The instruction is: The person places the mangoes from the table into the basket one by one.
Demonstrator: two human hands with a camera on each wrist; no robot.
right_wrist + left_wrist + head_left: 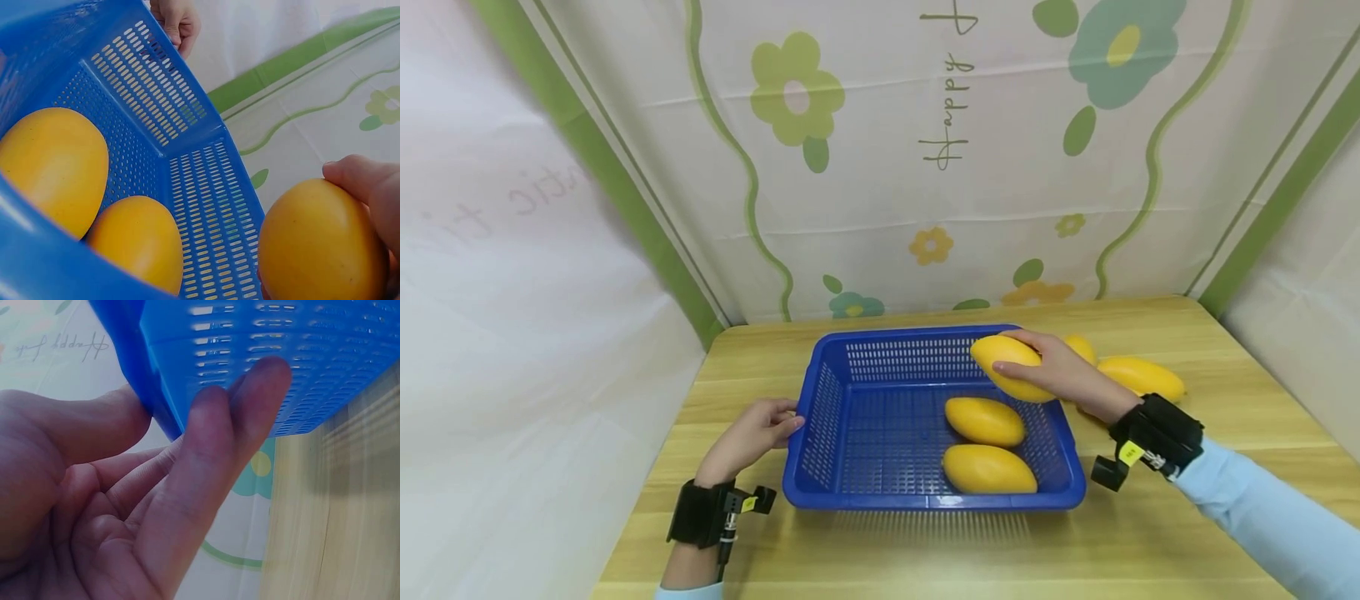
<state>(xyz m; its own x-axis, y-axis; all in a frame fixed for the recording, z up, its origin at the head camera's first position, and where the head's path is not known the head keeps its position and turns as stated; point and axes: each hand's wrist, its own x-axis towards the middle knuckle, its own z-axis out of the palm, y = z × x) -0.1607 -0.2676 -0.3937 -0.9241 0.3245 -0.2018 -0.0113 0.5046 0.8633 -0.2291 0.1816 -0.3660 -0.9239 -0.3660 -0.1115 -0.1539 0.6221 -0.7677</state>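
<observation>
My right hand (1056, 364) grips a yellow mango (1009, 367) above the back right corner of the blue plastic basket (917, 502). In the right wrist view the thumb lies along the held mango (322, 244). Two more mangoes, one farther back (985, 421) and one nearer the front (988, 469), lie inside at the basket's right. At the left side, my left hand (752, 437) holds the basket's rim. The left wrist view shows its thumb on the rim and fingers against the slotted outer wall (275, 331).
Right of the basket, behind my right forearm, lie more mangoes, one of them long (1142, 377) and another partly hidden (1081, 348). All stands on a wooden table (752, 358). A white flowered cloth (865, 192) hangs behind it, with more cloth at both sides.
</observation>
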